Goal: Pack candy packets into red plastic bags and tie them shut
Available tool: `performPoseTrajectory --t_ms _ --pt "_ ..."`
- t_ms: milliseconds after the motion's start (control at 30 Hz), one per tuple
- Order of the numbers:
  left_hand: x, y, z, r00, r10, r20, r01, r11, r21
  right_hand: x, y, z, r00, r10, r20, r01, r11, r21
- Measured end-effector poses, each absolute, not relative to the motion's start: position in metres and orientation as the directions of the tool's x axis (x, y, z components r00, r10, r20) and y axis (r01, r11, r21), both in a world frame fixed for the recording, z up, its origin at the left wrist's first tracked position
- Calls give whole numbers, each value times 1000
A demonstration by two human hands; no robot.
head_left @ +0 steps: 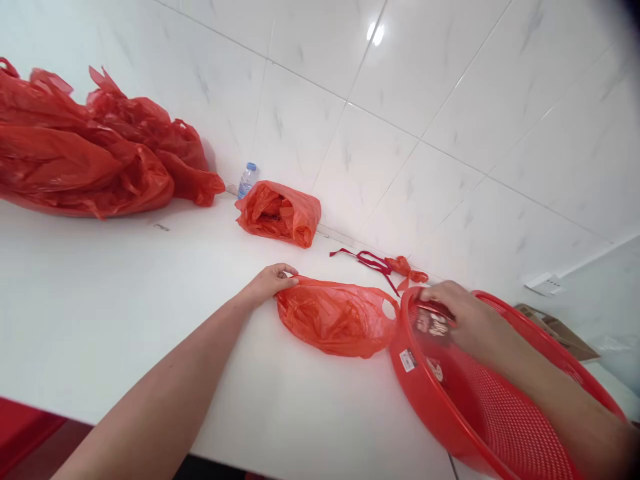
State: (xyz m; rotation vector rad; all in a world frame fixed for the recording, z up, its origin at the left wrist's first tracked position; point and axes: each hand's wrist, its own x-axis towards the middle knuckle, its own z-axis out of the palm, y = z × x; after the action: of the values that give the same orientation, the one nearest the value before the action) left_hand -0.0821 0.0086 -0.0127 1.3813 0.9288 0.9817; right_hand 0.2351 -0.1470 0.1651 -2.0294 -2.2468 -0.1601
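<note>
Left hand [270, 283] is pinching an adjacent red plastic bag [335, 320], perhaps steadying it. Right hand [463, 315] is gripping a brown-white packet [434, 323].

We record bright, diffuse white illumination. We note a compact lamp reflection high on the glossy tiled wall [300, 127], faint soft shadows on the white table [125, 280], slight blur around the right hand [463, 313], and dark vignetting upper right.
</note>
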Motion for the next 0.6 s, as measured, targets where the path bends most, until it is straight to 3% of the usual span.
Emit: performPoseTrajectory --t_ms 100,200,267,367,467,600 --pt "-83 8 -12 338 940 48 1 -51 999 184 -127 156 -343 937 60 939 343 5" --pt "-83 8 -12 346 937 51 12 -59 998 155 -102 127 -452 892 2 891 451 49" --pt "-83 9 -12 348 936 54 18 -64 998 150 -86 110 -451 892 -32 888 452 83" --pt "-83 9 -12 356 933 48 24 -60 998 157 -74 103 -426 904 -35 904 426 10" --pt "-83 9 -11 385 923 23 17 -32 999 178 -80 122 -340 937 87 934 347 -85" --pt "-84 9 -10 399 917 4 30 -17 999 219 -105 151 -134 950 283 982 164 -87"
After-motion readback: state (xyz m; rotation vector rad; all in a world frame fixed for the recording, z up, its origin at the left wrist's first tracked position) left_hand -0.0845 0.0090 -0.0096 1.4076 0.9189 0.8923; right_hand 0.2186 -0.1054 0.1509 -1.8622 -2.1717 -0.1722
